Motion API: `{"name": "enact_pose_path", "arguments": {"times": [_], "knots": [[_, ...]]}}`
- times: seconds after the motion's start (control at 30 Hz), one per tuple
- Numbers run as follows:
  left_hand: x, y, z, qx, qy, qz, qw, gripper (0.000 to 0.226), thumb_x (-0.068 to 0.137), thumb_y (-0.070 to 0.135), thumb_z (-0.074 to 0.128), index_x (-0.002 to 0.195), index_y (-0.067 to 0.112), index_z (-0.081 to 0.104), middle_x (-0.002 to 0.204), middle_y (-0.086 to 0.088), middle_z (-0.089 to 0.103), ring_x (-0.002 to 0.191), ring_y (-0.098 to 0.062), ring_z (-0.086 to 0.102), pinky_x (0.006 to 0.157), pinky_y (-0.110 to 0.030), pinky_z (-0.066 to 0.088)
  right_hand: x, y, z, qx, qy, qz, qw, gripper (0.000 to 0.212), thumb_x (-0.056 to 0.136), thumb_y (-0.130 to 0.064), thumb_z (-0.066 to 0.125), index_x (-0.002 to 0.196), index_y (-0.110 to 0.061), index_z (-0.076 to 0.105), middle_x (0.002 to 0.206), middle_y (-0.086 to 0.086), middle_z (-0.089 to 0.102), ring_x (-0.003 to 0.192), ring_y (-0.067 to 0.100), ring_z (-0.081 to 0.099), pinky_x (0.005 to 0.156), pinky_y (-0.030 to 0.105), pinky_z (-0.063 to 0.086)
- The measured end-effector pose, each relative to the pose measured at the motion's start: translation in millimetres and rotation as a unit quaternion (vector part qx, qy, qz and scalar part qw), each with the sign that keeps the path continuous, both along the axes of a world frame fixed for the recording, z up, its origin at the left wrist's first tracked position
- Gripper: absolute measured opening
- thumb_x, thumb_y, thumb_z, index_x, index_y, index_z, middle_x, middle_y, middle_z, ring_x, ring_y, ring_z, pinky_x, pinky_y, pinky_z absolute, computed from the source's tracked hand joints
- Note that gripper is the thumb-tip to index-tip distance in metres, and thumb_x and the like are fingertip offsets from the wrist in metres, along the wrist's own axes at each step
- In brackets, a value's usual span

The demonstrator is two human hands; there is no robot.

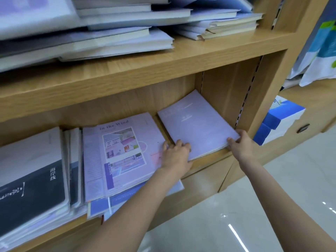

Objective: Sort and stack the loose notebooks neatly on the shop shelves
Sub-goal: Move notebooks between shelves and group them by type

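Notebooks in a thin lilac stack (196,124) lie flat at the right end of the lower shelf (209,160), turned a little askew, their far corner close to the back panel and their right edge near the upright side wall (229,91). The right grip (238,142) pinches the stack's near right corner, thumb on top and fingers curled under the edge. The left grip (177,155) lies on the near left corner, fingers bent over the cover and its edge; whether they truly clasp the stack or only press on it cannot be told. So the stack sits between the two grips, reaching away from them into the shelf.

Just left of it, apart by a narrow strip of bare wood, a pale pink notebook (120,153) printed "in the Wind" tops a heap of blue-covered ones that overhang the shelf's front edge. Further left lies a dark notebook (32,193) with white characters on a taller pile. The upper shelf (145,64) carries loose, untidy piles of white and pale blue notebooks (112,39). To the right, beyond the shelving, stand blue and white boxes (278,120) above a glossy pale floor (254,206).
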State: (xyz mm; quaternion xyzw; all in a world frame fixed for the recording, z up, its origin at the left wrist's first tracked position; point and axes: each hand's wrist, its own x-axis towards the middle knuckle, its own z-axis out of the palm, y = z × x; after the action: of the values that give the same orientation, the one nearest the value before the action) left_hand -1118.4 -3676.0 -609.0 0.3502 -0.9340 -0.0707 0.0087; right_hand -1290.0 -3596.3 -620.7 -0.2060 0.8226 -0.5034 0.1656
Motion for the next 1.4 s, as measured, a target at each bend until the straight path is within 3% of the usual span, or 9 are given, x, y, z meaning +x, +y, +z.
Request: {"name": "enact_pose_path", "arguments": {"times": [0.17, 0.3, 0.43, 0.6, 0.77, 0.97, 1.13, 1.3, 1.4], "knots": [[40.9, -0.3, 4.0, -0.02, 0.155, -0.092, 0.984, 0.036, 0.089, 0.022, 0.045, 0.122, 0.014, 0.054, 0.128, -0.003, 0.052, 0.114, -0.025, 0.049, 0.105, -0.028, 0.018, 7.4, 4.9, 11.8, 0.162, 0.125, 0.064, 0.977, 0.07, 0.092, -0.017, 0.054, 0.149, -0.017, 0.014, 0.134, 0.024, 0.042, 0.114, 0.042, 0.046, 0.093, 0.043, 0.041], [106.4, 1.3, 2.2, -0.061, 0.227, -0.061, 0.97, 0.042, 0.079, 0.033, 0.042, 0.109, 0.012, 0.063, 0.115, -0.008, 0.063, 0.106, -0.022, 0.052, 0.096, -0.032, 0.031, 44.2, 16.1, 35.0, 0.176, 0.268, 0.117, 0.94, 0.042, 0.092, -0.018, 0.055, 0.13, -0.003, 0.045, 0.124, 0.025, 0.048, 0.105, 0.042, 0.049, 0.084, 0.041, 0.041], [166.2, 0.8, 19.3, -0.009, 0.024, 0.052, 0.998, 0.076, 0.076, 0.068, 0.035, 0.139, 0.025, 0.039, 0.152, -0.008, 0.024, 0.14, -0.033, 0.021, 0.112, -0.042, 0.016, 103.7, 1.7, 35.8, 0.116, 0.157, 0.296, 0.935, 0.027, 0.093, -0.022, 0.056, 0.114, -0.006, 0.062, 0.112, 0.011, 0.062, 0.102, 0.027, 0.059, 0.082, 0.027, 0.039], [209.2, 7.6, 21.2, 0.0, -0.18, 0.057, 0.982, 0.104, 0.077, 0.07, 0.052, 0.146, 0.033, -0.017, 0.154, -0.017, -0.02, 0.143, -0.036, -0.008, 0.115, -0.042, -0.008, 139.2, -8.2, 25.2, 0.114, -0.065, 0.315, 0.94, 0.027, 0.091, -0.035, 0.058, 0.079, -0.011, 0.053, 0.076, 0.008, 0.054, 0.076, 0.027, 0.057, 0.076, 0.041, 0.051], [208.3, 18.1, 16.9, 0.017, -0.119, 0.071, 0.99, 0.1, 0.082, 0.058, 0.057, 0.147, 0.03, -0.013, 0.154, -0.021, -0.013, 0.144, -0.033, -0.003, 0.116, -0.036, -0.001, 154.8, -17.7, 41.2, 0.086, 0.025, 0.238, 0.967, 0.02, 0.087, -0.025, 0.065, 0.088, -0.006, 0.059, 0.082, 0.008, 0.055, 0.081, 0.022, 0.053, 0.07, 0.031, 0.039], [208.7, 21.0, 22.2, 0.096, -0.042, 0.071, 0.992, 0.09, 0.085, 0.05, 0.06, 0.149, 0.03, 0.0, 0.157, -0.013, -0.007, 0.145, -0.026, -0.002, 0.115, -0.03, 0.004, 182.4, -26.4, 42.5, -0.13, -0.234, 0.159, 0.95, 0.027, 0.086, 0.001, 0.061, 0.111, -0.003, 0.051, 0.105, 0.017, 0.061, 0.075, 0.018, 0.059, 0.058, 0.022, 0.052], [204.6, 9.4, 22.9, 0.127, -0.023, 0.056, 0.99, 0.09, 0.082, 0.055, 0.059, 0.15, 0.03, 0.005, 0.158, 0.001, -0.002, 0.145, -0.022, 0.002, 0.116, -0.033, 0.008, 145.9, -26.5, 51.5, -0.193, -0.289, 0.063, 0.935, 0.05, 0.089, 0.009, 0.053, 0.136, -0.004, 0.04, 0.112, 0.01, 0.053, 0.095, 0.022, 0.055, 0.083, 0.037, 0.049], [179.3, -7.0, 23.2, 0.104, -0.034, 0.041, 0.993, 0.078, 0.087, 0.055, 0.052, 0.149, 0.027, 0.015, 0.158, 0.002, 0.004, 0.144, -0.021, 0.005, 0.117, -0.039, 0.01, 71.2, -10.8, 59.9, -0.215, -0.259, 0.001, 0.942, 0.045, 0.089, 0.005, 0.055, 0.132, -0.007, 0.045, 0.117, 0.012, 0.056, 0.078, 0.018, 0.06, 0.06, 0.024, 0.055], [170.0, -14.3, 20.3, 0.101, -0.041, 0.042, 0.993, 0.073, 0.089, 0.053, 0.05, 0.149, 0.028, 0.016, 0.158, 0.004, 0.003, 0.143, -0.02, 0.003, 0.117, -0.04, 0.011, 36.1, -12.3, 53.9, -0.175, -0.261, 0.004, 0.949, 0.049, 0.089, 0.007, 0.054, 0.135, -0.003, 0.042, 0.124, 0.015, 0.054, 0.082, 0.025, 0.06, 0.078, 0.037, 0.053]]}}
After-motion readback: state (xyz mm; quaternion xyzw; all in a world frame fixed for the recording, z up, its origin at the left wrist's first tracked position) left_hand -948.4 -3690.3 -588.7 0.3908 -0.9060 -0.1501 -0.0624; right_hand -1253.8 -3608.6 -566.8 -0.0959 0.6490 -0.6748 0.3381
